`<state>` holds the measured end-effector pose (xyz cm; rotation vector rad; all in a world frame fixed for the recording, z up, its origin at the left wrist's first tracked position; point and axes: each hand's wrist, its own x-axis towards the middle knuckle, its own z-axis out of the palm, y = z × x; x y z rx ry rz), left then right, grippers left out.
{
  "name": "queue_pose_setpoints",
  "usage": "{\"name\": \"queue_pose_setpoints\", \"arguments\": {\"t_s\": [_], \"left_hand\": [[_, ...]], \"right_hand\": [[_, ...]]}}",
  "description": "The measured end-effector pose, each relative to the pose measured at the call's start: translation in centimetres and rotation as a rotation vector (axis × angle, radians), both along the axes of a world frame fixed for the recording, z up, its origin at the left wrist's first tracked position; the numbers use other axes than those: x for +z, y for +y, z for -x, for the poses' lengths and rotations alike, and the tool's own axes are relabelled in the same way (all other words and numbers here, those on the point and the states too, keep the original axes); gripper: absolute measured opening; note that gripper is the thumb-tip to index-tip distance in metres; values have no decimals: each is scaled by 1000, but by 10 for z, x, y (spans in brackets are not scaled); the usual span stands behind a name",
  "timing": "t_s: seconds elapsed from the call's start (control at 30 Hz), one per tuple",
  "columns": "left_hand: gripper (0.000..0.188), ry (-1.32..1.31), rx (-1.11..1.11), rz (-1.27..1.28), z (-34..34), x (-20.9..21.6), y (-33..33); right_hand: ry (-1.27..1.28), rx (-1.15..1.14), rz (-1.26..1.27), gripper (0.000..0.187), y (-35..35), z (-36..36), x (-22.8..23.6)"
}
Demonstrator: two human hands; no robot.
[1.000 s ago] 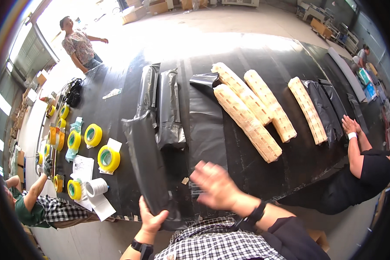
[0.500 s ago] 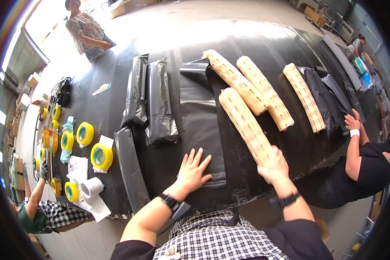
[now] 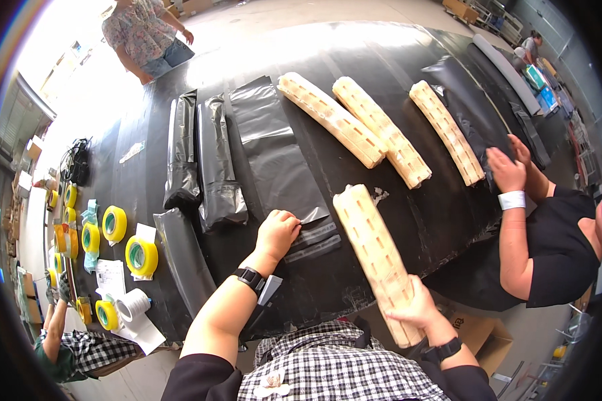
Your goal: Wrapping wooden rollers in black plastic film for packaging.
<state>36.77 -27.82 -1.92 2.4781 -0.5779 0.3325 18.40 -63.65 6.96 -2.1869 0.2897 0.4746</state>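
My left hand (image 3: 277,235) is closed on the near edge of a flat black plastic bag (image 3: 274,157), next to its pale-striped flap. In my right hand (image 3: 413,309) is the near end of a long cream roll (image 3: 369,244) with rows of tan slots. The roll slants over the table's front edge, its far end to the right of the bag. Two similar cream rolls (image 3: 331,120) (image 3: 381,134) lie beyond it, side by side. A third cream roll (image 3: 446,132) rests farther right.
Filled black bags (image 3: 182,150) (image 3: 221,164) and another black bag (image 3: 184,247) lie left on the black table (image 3: 301,53). Yellow tape rolls (image 3: 142,258) and a white roll (image 3: 134,304) sit far left. A co-worker's hands (image 3: 508,167) touch a black bag at right.
My right hand has drawn the cream roll nearer and lower. My left hand has gone from lying flat on the bag to gripping its near edge. The bag's folded far end now lies flat.
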Motion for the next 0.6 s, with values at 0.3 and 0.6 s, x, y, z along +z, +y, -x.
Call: {"name": "queue_pose_setpoints", "arguments": {"t_s": [0.3,0.6], "left_hand": [[13,767,31,515,-28,-2,28],[17,-287,-58,113,33,47,-1]], "right_hand": [[55,348,233,109,63,12,27],[164,310,176,115,68,12,48]]}}
